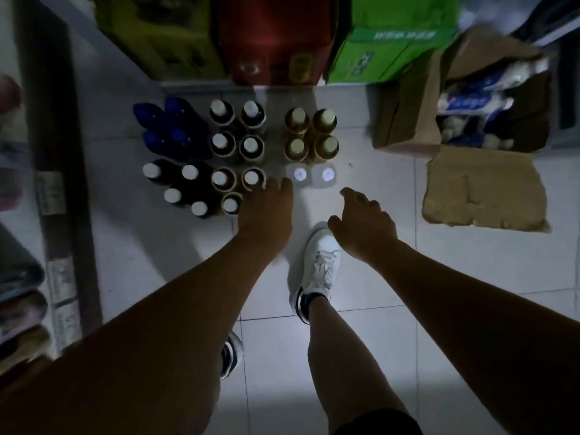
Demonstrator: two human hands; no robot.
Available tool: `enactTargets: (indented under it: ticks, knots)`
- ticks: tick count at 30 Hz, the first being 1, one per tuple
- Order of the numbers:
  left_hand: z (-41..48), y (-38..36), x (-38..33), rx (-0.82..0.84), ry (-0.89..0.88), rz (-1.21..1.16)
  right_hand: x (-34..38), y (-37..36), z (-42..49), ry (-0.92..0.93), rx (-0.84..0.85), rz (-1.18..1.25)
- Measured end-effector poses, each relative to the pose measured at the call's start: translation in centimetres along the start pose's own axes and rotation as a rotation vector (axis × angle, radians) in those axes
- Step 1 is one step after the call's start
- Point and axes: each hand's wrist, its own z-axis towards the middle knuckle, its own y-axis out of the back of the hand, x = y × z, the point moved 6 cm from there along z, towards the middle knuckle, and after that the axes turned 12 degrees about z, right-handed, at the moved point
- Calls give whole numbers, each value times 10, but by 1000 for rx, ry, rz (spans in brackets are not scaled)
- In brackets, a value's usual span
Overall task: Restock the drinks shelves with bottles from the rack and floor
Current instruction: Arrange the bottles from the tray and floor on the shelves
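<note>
**Both hands low over the floor bottles**

The white shoe (320,265) stands on the floor (439,277), just nearer than the clear bottles (300,174). The left hand (266,215) reaches in from the near-left of those clear bottles. Its grip is apart and holds nothing, the fingertips just beside the left cap. The right hand (364,224) hovers to their near-right, its grip also apart, fingers loosely curled round nothing. Directly beyond the clear bottles stand four amber bottles (296,146). Left of them cluster white-capped dark bottles (221,142), with blue bottles (169,127) farther left. Farthest back sit a red carton (276,36) and a green carton (392,42), and to the far-right an open brown box (405,120)
</note>
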Motion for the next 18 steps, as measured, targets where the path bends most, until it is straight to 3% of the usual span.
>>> enactTargets:
  ticks: [2,5,11,12,14,15,17,18]
  knots:
    - [30,-35,-11,-8,12,-14,-22,-25,35,-14,4,40]
    - [73,-84,-29,18,55,-219,-52,-51,87,-19,-26,120]
    - [131,-169,-52,21,342,-915,-90,-91,174,44,-71,315]
    - [137,-175,-51,-62,422,-1029,-93,-97,185,76,-66,351]
    - [145,-195,-51,-146,651,-1538,-99,-107,201,128,-62,421]
    - [150,-205,-51,-218,636,-1633,-101,-112,208,145,-58,449]
    - [159,-207,-46,-289,626,-1416,-101,-118,219,183,-47,491]
    - [164,-206,-47,-282,527,-1295,-100,-119,222,211,-52,504]
